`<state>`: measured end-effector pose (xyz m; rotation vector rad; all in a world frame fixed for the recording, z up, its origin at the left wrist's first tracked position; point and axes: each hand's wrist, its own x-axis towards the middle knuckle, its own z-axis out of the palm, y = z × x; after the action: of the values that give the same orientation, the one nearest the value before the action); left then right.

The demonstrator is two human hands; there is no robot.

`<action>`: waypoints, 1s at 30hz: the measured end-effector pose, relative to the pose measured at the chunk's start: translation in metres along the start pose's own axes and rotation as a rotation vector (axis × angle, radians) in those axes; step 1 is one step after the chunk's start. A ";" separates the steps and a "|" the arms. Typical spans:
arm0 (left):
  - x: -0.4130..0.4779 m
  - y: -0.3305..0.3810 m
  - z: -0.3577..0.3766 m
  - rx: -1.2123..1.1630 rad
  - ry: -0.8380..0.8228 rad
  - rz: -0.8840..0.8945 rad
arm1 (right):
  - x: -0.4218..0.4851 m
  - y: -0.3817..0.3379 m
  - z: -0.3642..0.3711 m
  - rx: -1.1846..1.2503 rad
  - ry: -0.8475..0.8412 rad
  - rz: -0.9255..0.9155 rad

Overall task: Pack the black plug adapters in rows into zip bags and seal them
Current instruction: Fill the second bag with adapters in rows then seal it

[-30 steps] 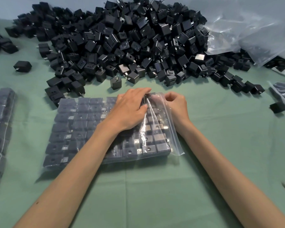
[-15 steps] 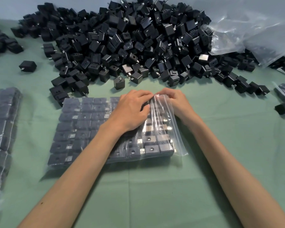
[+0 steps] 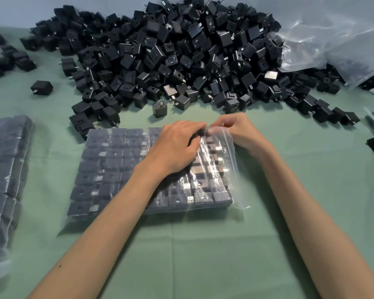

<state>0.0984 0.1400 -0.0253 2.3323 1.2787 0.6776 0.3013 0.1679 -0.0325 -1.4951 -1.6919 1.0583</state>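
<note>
While the zip bag [image 3: 234, 180], filled with rows of black adapters [image 3: 117, 152], lies flat on the green cloth [image 3: 203, 255], both hands have closed in on its far right corner: the right hand [image 3: 238, 131] pinches the loose mouth, the left hand [image 3: 175, 147] presses alongside, its own grip unclear. Sealing looks about to start; a loose heap [image 3: 171, 57] waits beyond the bag.

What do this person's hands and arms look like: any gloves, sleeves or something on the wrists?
Both are bare. The left hand and right hand wear no gloves, and no rings show on the fingers in view. The left forearm and right forearm have no sleeves down to the picture's lower edge, and neither wrist carries a watch or band.
</note>
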 end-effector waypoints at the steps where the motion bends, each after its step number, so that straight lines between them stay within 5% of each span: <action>1: 0.000 0.000 0.000 0.005 0.000 -0.002 | -0.002 0.001 -0.003 -0.013 -0.048 -0.024; 4: 0.000 -0.002 0.001 0.018 -0.004 -0.002 | -0.006 0.004 -0.008 0.008 -0.131 -0.050; 19: 0.000 -0.001 0.002 0.042 -0.007 0.016 | -0.002 0.006 0.005 0.011 0.099 -0.080; 30: -0.001 -0.003 0.001 0.046 -0.027 0.024 | -0.005 0.010 -0.001 0.088 0.014 -0.089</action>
<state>0.0969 0.1406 -0.0279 2.3893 1.2689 0.6281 0.3074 0.1634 -0.0403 -1.3563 -1.6643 1.0583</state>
